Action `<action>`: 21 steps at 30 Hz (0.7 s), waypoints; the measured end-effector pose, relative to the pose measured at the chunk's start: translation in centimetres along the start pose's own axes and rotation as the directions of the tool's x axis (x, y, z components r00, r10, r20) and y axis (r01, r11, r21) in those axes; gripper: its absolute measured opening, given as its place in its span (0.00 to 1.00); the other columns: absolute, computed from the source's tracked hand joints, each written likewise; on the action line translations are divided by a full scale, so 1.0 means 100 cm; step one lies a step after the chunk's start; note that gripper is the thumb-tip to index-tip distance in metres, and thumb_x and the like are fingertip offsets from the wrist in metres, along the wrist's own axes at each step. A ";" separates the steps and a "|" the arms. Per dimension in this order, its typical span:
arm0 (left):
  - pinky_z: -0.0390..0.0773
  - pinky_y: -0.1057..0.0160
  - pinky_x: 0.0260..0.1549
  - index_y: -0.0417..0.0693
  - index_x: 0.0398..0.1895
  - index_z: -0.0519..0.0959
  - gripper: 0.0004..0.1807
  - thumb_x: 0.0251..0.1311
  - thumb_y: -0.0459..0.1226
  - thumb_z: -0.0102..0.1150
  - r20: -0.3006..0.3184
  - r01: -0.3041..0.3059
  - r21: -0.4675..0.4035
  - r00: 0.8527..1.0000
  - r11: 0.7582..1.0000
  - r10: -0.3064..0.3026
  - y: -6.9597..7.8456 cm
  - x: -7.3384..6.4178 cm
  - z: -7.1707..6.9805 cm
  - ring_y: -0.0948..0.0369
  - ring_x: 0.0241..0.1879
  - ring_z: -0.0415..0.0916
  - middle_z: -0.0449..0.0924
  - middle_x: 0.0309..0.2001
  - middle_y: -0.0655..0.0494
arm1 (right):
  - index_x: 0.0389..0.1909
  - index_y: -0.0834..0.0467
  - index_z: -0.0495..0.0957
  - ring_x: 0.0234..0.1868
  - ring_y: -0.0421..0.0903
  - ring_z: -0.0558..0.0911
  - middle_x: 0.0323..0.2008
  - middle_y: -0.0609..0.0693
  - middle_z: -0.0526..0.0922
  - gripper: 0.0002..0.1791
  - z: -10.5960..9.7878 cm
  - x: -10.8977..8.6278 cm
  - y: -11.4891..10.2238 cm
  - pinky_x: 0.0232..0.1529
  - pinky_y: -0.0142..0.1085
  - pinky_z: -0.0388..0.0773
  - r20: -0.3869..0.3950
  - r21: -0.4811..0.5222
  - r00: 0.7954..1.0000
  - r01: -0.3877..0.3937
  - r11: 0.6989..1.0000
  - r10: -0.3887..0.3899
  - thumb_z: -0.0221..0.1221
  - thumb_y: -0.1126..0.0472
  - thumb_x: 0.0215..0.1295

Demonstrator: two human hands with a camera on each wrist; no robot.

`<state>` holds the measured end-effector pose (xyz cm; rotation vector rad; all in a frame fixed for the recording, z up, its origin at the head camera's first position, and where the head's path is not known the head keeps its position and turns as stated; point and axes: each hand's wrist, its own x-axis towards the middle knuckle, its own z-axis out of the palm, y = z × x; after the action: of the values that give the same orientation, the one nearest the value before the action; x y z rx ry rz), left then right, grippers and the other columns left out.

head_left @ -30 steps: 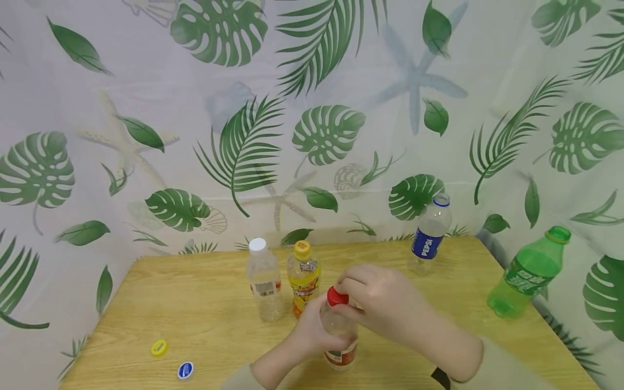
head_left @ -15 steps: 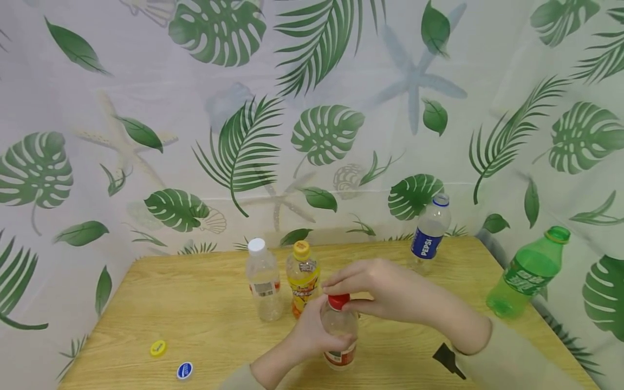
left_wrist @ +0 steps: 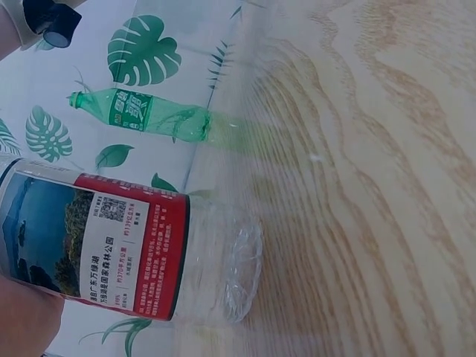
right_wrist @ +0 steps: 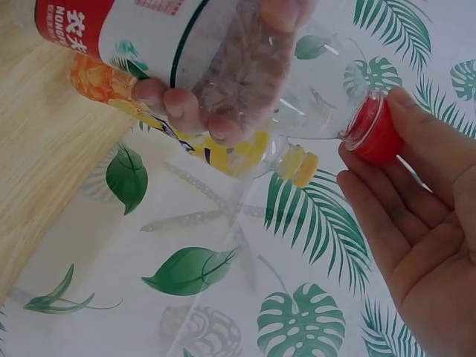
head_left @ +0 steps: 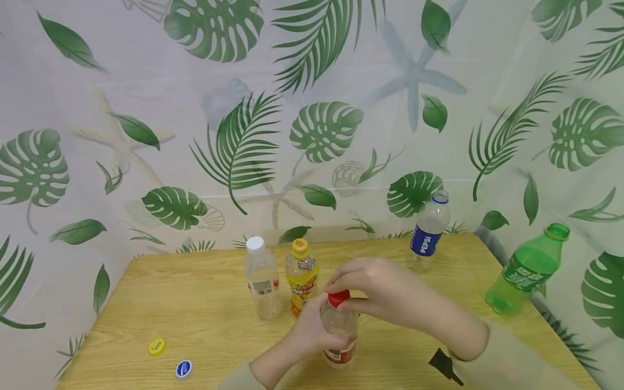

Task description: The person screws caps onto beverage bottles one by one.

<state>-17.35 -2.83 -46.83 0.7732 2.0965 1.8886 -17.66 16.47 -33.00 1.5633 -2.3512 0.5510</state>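
Nearest, at the lower edge of the head view, were the two pale sleeves (head_left: 497,352), with a dark piece (head_left: 444,365) by the right one that showed more fully than a second earlier. Just beyond them, the left hand (head_left: 312,331) had its fingers wrapped round the clear bottle (head_left: 340,325), which stood with its red label low and its base at the surface (head_left: 209,309), much as before. The right hand (head_left: 377,292) pinched the red cap (right_wrist: 381,140) on that bottle's neck between thumb and fingers. A second earlier those fingers had sat further right, leaving more of the cap's top in sight; now they arched across it. How tightly the cap sat could not be told

To the left lay a loose blue cap (head_left: 183,369) and, slightly further, a yellow cap (head_left: 157,346), both unmoved. Behind the left hand stood the yellow-labelled bottle (head_left: 303,281) and, just beside it, the white-capped bottle (head_left: 263,276). Well off to the right stood the green bottle (head_left: 528,268); farther back was the bare-necked Pepsi bottle (head_left: 429,230), before a leaf-print cloth (head_left: 326,65)
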 end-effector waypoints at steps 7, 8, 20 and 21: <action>0.79 0.69 0.59 0.37 0.66 0.76 0.36 0.51 0.33 0.74 -0.016 -0.004 0.010 1.000 1.000 0.004 0.001 -0.001 0.001 0.73 0.52 0.78 0.83 0.61 0.38 | 0.40 0.54 0.91 0.39 0.39 0.88 0.39 0.42 0.91 0.11 0.000 0.007 -0.017 0.41 0.31 0.86 0.024 0.033 0.974 -0.227 0.973 0.227 0.78 0.64 0.57; 0.79 0.68 0.59 0.37 0.67 0.76 0.36 0.51 0.33 0.74 -0.017 -0.010 0.005 1.000 1.000 0.010 0.001 -0.001 0.001 0.73 0.53 0.78 0.82 0.61 0.38 | 0.40 0.53 0.91 0.38 0.39 0.88 0.38 0.42 0.91 0.11 0.000 0.008 -0.020 0.41 0.31 0.86 0.021 0.032 0.961 -0.276 0.961 0.276 0.78 0.64 0.56; 0.76 0.64 0.65 0.39 0.67 0.77 0.36 0.51 0.33 0.75 -0.027 -0.053 0.033 0.998 0.998 0.053 -0.004 0.001 0.002 0.72 0.56 0.78 0.83 0.62 0.40 | 0.32 0.51 0.89 0.32 0.36 0.83 0.30 0.39 0.86 0.10 0.006 0.011 -0.040 0.35 0.30 0.82 -0.072 -0.097 0.898 -0.440 0.893 0.435 0.81 0.61 0.51; 0.76 0.64 0.65 0.39 0.67 0.77 0.36 0.51 0.33 0.74 -0.025 -0.055 0.027 0.998 0.998 0.056 -0.004 0.001 0.002 0.72 0.57 0.78 0.83 0.62 0.39 | 0.31 0.51 0.89 0.31 0.36 0.83 0.30 0.39 0.86 0.10 0.007 0.011 -0.041 0.34 0.30 0.81 -0.075 -0.106 0.897 -0.441 0.891 0.435 0.81 0.60 0.51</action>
<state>-17.43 -2.66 -47.21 0.8253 2.1411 1.9120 -14.37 13.80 -32.48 0.9494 -2.6528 0.5174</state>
